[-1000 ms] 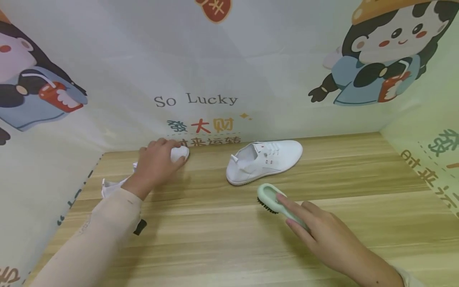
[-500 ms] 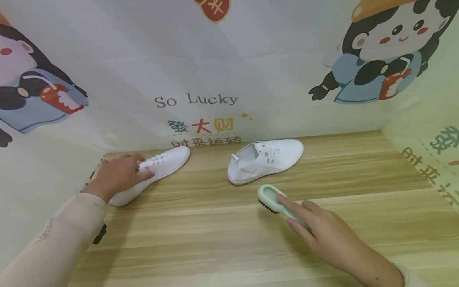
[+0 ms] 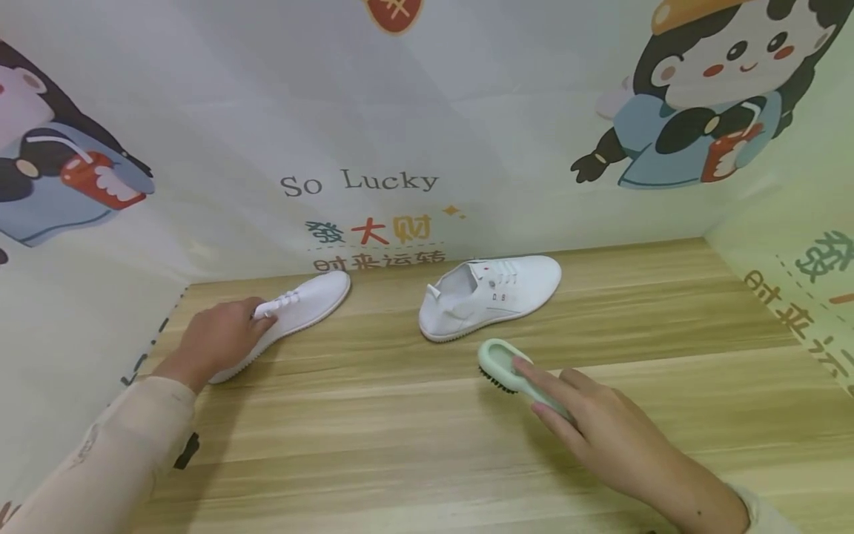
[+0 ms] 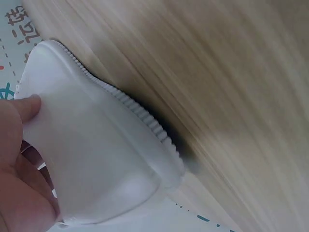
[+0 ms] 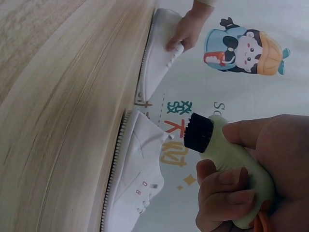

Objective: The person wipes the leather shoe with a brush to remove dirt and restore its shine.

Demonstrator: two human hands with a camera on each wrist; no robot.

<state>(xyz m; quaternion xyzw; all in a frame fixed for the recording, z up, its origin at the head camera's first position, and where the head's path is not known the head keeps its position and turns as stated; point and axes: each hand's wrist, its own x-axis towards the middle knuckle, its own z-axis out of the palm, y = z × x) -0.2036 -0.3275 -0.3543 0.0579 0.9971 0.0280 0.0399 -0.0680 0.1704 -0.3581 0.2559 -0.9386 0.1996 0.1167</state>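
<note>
My left hand point(image 3: 223, 334) grips the left white shoe point(image 3: 310, 300) at its opening, near the laces. In the left wrist view the thumb presses the outer side of that shoe point(image 4: 96, 130), with other fingers at the opening. My right hand point(image 3: 600, 423) holds a pale green brush point(image 3: 500, 360) by its handle, index finger stretched along its back. Black bristles point(image 5: 199, 133) point down toward the table, as fingers curl round the handle in the right wrist view. A second white shoe point(image 3: 497, 297) stands just beyond the brush, toe to the right.
Both shoes stand on a wood-grain tabletop point(image 3: 373, 445). A printed cloth wall point(image 3: 507, 163) with cartoon figures and lettering rises right behind them, and more cloth point(image 3: 800, 259) closes off the sides. An orange loop point(image 5: 262, 222) hangs from the brush's handle end.
My left hand has moved left and back along the left shoe from its toe to its opening, and its fingers have closed there. The right hand and brush have stayed almost still.
</note>
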